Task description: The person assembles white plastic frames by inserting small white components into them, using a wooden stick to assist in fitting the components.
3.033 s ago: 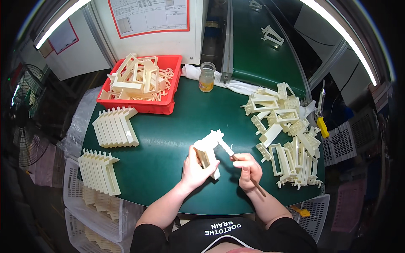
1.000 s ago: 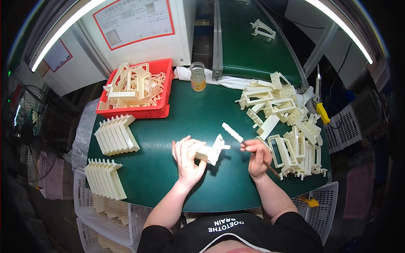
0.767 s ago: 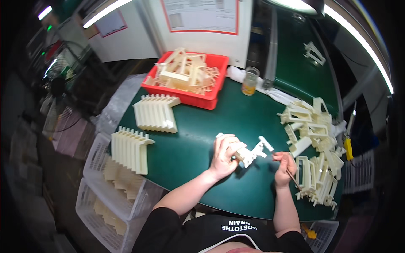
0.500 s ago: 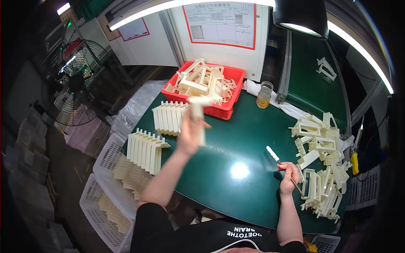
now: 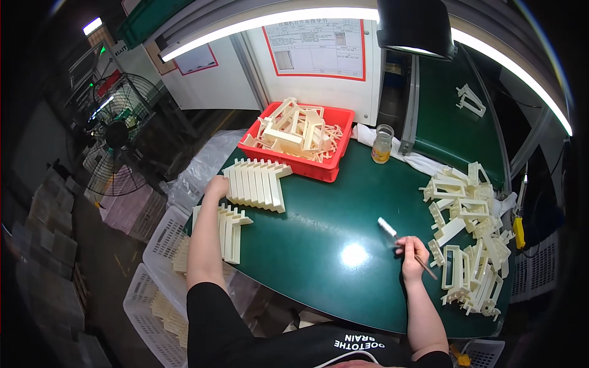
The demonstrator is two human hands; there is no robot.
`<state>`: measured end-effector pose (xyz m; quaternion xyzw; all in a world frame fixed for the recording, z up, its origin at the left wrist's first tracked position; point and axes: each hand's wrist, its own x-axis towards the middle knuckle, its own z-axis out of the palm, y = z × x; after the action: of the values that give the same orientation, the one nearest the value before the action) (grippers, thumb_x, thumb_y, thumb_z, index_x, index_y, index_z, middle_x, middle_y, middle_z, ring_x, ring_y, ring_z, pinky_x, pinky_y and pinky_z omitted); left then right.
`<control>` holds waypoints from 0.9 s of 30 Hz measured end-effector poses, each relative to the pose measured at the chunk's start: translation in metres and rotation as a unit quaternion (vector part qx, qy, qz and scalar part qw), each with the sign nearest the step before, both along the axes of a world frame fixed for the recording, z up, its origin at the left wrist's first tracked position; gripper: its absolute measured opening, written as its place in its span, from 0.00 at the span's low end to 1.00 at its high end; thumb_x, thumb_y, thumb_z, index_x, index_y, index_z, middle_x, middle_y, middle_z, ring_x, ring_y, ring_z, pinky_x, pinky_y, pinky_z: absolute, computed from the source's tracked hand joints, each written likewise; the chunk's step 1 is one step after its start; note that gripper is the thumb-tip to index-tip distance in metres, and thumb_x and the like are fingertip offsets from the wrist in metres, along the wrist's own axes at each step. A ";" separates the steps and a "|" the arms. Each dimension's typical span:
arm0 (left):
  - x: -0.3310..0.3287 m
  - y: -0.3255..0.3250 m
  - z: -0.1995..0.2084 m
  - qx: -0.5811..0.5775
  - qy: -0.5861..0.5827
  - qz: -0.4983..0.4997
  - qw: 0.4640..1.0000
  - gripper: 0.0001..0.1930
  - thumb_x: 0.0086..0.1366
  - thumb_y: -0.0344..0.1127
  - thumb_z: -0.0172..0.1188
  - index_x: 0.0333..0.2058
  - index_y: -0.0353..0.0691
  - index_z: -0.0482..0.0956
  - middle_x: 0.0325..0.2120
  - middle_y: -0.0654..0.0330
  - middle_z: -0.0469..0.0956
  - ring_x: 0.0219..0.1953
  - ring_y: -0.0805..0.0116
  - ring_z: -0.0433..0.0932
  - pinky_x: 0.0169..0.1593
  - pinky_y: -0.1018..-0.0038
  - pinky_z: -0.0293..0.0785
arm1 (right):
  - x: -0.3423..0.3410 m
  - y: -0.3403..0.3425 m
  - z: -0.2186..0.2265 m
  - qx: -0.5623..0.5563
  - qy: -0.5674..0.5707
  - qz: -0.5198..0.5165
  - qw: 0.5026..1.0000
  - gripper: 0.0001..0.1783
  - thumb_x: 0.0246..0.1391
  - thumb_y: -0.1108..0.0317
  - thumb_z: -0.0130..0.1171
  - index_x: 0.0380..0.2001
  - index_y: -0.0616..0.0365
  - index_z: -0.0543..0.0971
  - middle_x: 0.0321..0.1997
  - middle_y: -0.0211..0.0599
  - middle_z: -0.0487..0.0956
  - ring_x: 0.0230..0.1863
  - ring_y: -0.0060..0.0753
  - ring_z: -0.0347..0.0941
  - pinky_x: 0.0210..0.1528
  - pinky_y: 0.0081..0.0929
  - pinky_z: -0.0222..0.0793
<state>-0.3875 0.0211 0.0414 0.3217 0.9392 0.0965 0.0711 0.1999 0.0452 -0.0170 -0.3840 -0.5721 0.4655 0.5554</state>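
At the near left, below the edge of the green counter, white perforated crates hold cream parts. On the counter, the near row of nested cream parts stands at the left edge; the left forearm crosses in front of it and hides its left portion.

The right hand is above the right half of the counter. Its fingers are closed around a thin brown stick with a white end. The white end points far and left, clear of all parts.

To the right, just beside this hand, an unsorted pile of cream frames extends from near to far along the counter edge.

The left hand is at the left end of the far row of nested cream parts. Its fingers are largely hidden; whether it grips a part cannot be determined.

Just beyond the far row, a red bin contains loose cream frames and thin pieces. To its right stands a glass jar with yellow at its lower portion. A white cloth lies along the far edge. Beyond it, a single cream frame lies on a green belt.
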 end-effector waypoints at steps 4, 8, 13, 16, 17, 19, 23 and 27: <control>0.102 0.020 0.050 -0.042 0.206 -0.096 0.973 0.21 0.64 0.42 0.52 0.54 0.45 0.72 0.48 0.57 0.77 0.53 0.58 0.73 0.63 0.34 0.34 | 0.028 0.011 0.020 0.166 -0.113 -0.121 0.972 0.09 0.62 0.71 0.49 0.41 0.62 0.77 0.47 0.42 0.79 0.39 0.26 0.76 0.41 0.22 0.71; 0.193 -0.022 0.059 0.206 0.013 -0.360 0.910 0.20 0.62 0.40 0.56 0.53 0.48 0.72 0.47 0.61 0.76 0.52 0.59 0.72 0.64 0.40 0.40 | 0.046 0.028 0.062 0.267 -0.428 -0.308 0.807 0.18 0.47 0.73 0.62 0.44 0.54 0.75 0.51 0.43 0.75 0.53 0.44 0.70 0.55 0.41 0.60; 0.316 -0.029 0.041 0.161 -0.176 -0.558 0.795 0.20 0.60 0.44 0.60 0.50 0.48 0.76 0.46 0.60 0.77 0.53 0.60 0.72 0.64 0.42 0.44 | 0.054 0.032 0.044 0.174 -0.506 -0.297 0.791 0.13 0.41 0.71 0.64 0.33 0.52 0.73 0.39 0.35 0.74 0.48 0.41 0.69 0.43 0.40 0.63; 0.369 -0.021 0.034 0.214 -0.304 -0.578 0.727 0.19 0.60 0.41 0.60 0.50 0.46 0.76 0.44 0.59 0.79 0.50 0.60 0.75 0.61 0.54 0.58 | 0.052 0.027 0.047 0.202 -0.509 -0.298 0.782 0.08 0.42 0.74 0.59 0.26 0.52 0.72 0.30 0.32 0.72 0.41 0.39 0.70 0.37 0.40 0.62; 0.383 -0.020 0.035 0.240 -0.353 -0.565 0.706 0.18 0.60 0.36 0.60 0.50 0.44 0.76 0.43 0.59 0.79 0.49 0.61 0.75 0.60 0.64 0.62 | 0.055 0.026 0.046 0.207 -0.498 -0.289 0.791 0.10 0.39 0.77 0.59 0.27 0.54 0.72 0.30 0.34 0.72 0.39 0.41 0.70 0.37 0.39 0.63; 0.401 -0.018 0.026 0.271 -0.428 -0.514 0.692 0.18 0.59 0.31 0.60 0.50 0.42 0.76 0.42 0.58 0.80 0.49 0.62 0.75 0.58 0.68 0.65 | 0.053 0.020 0.048 0.228 -0.462 -0.280 0.810 0.10 0.38 0.79 0.58 0.26 0.55 0.71 0.29 0.36 0.72 0.39 0.42 0.70 0.38 0.39 0.64; 0.409 -0.011 -0.002 0.313 -0.374 -0.480 0.729 0.26 0.55 0.29 0.63 0.54 0.41 0.71 0.51 0.54 0.73 0.55 0.57 0.70 0.59 0.66 0.64 | 0.037 0.001 0.068 0.291 -0.355 -0.226 0.859 0.13 0.34 0.85 0.56 0.27 0.57 0.72 0.31 0.38 0.75 0.37 0.45 0.69 0.38 0.38 0.67; 0.412 -0.010 -0.010 0.354 -0.241 -0.534 0.729 0.40 0.46 0.28 0.67 0.61 0.42 0.61 0.61 0.49 0.60 0.63 0.48 0.58 0.65 0.57 0.56 | 0.013 -0.025 0.070 0.303 -0.227 -0.024 0.925 0.16 0.34 0.84 0.60 0.28 0.55 0.72 0.33 0.37 0.78 0.35 0.41 0.71 0.40 0.33 0.68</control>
<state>0.0248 0.0107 0.0318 0.7380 0.4615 0.4426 0.2154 0.2131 0.0203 0.0528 -0.3062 -0.7873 0.1567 0.5117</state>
